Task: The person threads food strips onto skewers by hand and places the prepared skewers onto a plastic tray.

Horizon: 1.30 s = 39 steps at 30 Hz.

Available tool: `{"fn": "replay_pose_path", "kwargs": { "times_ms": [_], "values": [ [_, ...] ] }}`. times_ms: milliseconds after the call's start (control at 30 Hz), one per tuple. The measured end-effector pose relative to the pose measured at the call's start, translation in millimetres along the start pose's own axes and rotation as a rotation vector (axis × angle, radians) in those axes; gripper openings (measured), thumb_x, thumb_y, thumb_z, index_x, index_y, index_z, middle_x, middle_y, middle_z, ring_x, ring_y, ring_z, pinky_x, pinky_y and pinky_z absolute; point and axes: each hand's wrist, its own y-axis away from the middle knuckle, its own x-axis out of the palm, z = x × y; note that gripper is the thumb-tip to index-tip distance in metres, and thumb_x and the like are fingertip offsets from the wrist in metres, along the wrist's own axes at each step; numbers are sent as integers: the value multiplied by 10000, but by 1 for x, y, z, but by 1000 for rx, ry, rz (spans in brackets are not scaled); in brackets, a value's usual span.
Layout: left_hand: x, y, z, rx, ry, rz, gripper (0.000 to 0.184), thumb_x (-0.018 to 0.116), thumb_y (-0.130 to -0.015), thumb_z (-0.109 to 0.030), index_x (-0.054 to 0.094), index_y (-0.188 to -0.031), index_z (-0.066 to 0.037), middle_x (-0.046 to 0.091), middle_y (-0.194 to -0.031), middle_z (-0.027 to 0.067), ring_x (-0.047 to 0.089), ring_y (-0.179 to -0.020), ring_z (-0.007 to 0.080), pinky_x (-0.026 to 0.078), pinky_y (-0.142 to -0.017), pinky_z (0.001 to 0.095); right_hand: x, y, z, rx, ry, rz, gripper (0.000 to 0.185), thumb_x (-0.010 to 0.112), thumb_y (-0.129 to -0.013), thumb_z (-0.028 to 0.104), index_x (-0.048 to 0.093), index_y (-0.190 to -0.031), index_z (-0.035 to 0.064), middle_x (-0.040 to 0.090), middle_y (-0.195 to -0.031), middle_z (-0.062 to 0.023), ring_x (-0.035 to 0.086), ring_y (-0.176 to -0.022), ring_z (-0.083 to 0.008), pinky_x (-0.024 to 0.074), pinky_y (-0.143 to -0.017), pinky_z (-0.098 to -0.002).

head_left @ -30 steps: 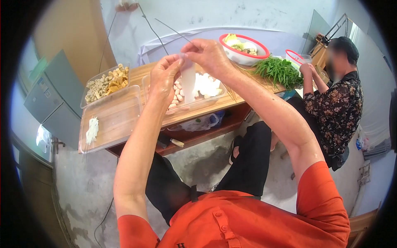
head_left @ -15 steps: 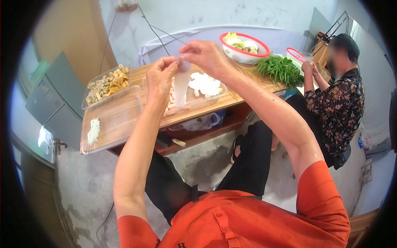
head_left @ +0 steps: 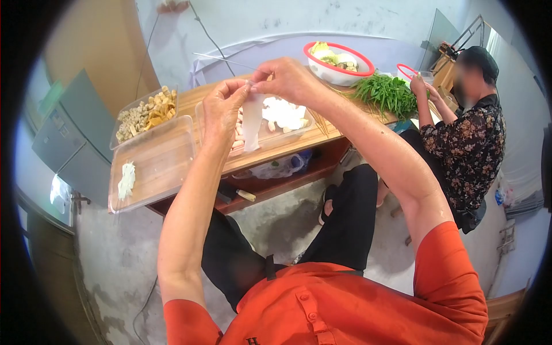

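Note:
My left hand [head_left: 223,109] is closed, its thumb and fingers pinching the top of a thin, whitish, translucent strip of food [head_left: 252,123] that hangs down over the table. My right hand [head_left: 286,79] meets it at the fingertips, closed on a thin skewer [head_left: 221,59] whose far end points left over the table. Whether the skewer pierces the strip is hidden by my fingers. Below and behind the strip, a clear tray [head_left: 287,137] holds a white pile [head_left: 283,114] and short pale pieces. At left, another clear tray [head_left: 167,150] contains folded white strips [head_left: 127,180] on skewers.
A tub of beige and yellow pieces [head_left: 150,115] stands back left on the wooden table [head_left: 221,165]. A red-rimmed bowl [head_left: 368,73], leafy greens [head_left: 385,95] and loose skewers [head_left: 322,123] are to the right. A person [head_left: 460,138] sits at the right end, hands raised. A knife [head_left: 244,196] lies on the shelf below.
The skewer in my right hand has swung to a flatter angle, its far end further left. The strip still hangs from my fingers. The other person's hands have shifted slightly left.

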Motion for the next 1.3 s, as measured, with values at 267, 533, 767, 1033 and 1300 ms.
{"fn": "replay_pose_path", "kwargs": {
  "times_ms": [267,533,767,1033,1300],
  "values": [
    [-12,-3,12,-10,58,32,171,669,-891,-118,625,-1018,-12,658,-916,42,611,-798,92,493,-723,221,10,-14,-11,-100,42,4,193,683,-833,221,680,-904,41,667,-763,-51,584,-667,-114,470,-581,-283],
    [-19,-3,15,-20,194,147,382,671,-886,-114,513,-1215,-2,643,-1027,68,627,-906,132,508,-802,262,4,-31,-8,-67,-20,144,172,683,-842,201,674,-877,33,626,-729,-7,522,-623,-77,426,-558,-242],
    [-36,-2,33,-120,159,428,503,711,-846,-180,511,-1268,7,645,-1096,99,634,-940,194,489,-886,350,-3,-34,2,-39,-210,197,170,691,-839,184,676,-867,17,598,-712,-2,459,-596,-64,385,-554,-225],
    [-57,1,59,-215,61,590,441,709,-847,-195,567,-1221,-10,658,-1098,79,641,-932,180,478,-897,346,-5,-35,6,-63,-257,203,185,698,-840,179,679,-882,0,617,-743,-18,467,-604,-62,379,-556,-212],
    [-65,11,69,-335,110,496,309,677,-862,-129,599,-1130,4,667,-998,68,644,-920,157,492,-881,315,-4,-33,2,-18,-305,161,183,702,-845,169,681,-907,-2,626,-753,-21,467,-608,-57,383,-559,-209]
  ]
}}
